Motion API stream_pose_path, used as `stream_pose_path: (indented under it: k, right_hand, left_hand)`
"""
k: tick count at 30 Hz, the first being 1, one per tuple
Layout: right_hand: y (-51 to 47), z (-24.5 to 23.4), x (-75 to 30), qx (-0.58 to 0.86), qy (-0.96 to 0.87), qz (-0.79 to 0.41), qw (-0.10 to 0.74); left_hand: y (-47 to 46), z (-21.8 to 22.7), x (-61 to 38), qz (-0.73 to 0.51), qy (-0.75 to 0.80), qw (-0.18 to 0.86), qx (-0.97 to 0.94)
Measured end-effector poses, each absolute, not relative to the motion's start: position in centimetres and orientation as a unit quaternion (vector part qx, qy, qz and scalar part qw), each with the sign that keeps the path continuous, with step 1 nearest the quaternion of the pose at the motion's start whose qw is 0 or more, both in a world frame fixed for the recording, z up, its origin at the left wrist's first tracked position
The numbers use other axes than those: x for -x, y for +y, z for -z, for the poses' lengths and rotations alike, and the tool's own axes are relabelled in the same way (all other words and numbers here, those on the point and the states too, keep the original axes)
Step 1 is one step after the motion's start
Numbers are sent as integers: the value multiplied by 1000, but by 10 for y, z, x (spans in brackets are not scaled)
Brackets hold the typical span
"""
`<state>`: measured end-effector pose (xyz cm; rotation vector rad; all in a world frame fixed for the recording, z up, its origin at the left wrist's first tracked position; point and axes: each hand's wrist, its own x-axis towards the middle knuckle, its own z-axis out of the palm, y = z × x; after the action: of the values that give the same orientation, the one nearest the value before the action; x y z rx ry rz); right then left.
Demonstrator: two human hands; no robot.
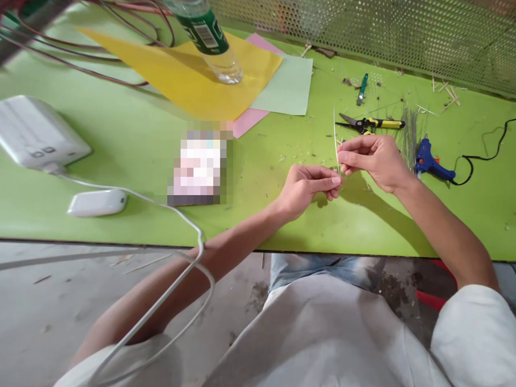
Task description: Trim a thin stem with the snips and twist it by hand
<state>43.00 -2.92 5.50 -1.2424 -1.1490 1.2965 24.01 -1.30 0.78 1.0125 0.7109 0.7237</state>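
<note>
One thin pale stalk (337, 145) stands nearly upright between the person's hands, above a lime-green tabletop (258, 228). Right hand (374, 161): fingers together, thumb and forefinger pinching the stalk near its middle. Left hand (306, 188): fingers together and extended, tips at the stalk's lower end; whether they clamp it cannot be told from this view. Both hands are raised off the table.

Just beyond the right hand lie yellow-and-black tin snips (368, 123) and a loose bundle of thin stalks (410, 134). To the right of the bundle is a blue hot glue gun (429, 164), its black cord (479, 157) trailing right. A small green-handled tool (362, 88) lies farther back, near a perforated metal screen (403, 32).

Farther left, a water bottle with a green label (217, 48) stands on a yellow paper sheet (193, 86), which overlaps a pale green sheet (288, 86) and a pink sheet (250, 122). A pixelated object (197, 166) cannot be identified. A white power adapter (40, 131) and a white oval device (97, 202) sit near the left edge. A white cable (197, 242) crosses the left forearm.
</note>
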Motion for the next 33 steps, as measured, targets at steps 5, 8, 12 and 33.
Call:
stream_pose_path:
  k: [5, 8, 12, 33]
  right_hand:
    - [-30, -55, -429, 510, -475, -530, 484]
    - [-29, -54, -429, 507, -470, -535, 486]
    - [-29, -52, -429, 508, -467, -539, 484]
    - [-28, -47, -429, 493, -511, -513, 481]
  left_hand:
    - [-12, -7, -238, -331, 325, 732, -498]
    - [-13, -8, -238, -335, 322, 723, -512]
    - [-14, -9, -237, -332, 327, 715, -522]
    - [-14, -10, -237, -321, 344, 720, -510]
